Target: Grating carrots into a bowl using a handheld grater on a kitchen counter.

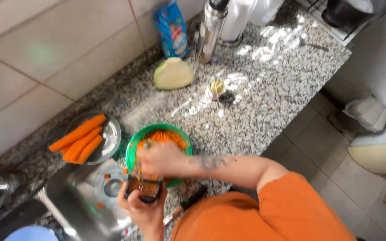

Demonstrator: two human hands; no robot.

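My left hand grips a small dark grater at the near rim of a green bowl that holds grated carrot. My right hand, blurred by motion, is closed just above the grater and over the bowl; a bit of orange shows at its fingers, but what it holds cannot be told for sure. Orange scraps lie around the grater and in the sink.
A metal plate with several peeled carrots sits left of the bowl. A cut cabbage, a blue packet, a steel flask, a small cup and a black-handled knife rest on the granite counter.
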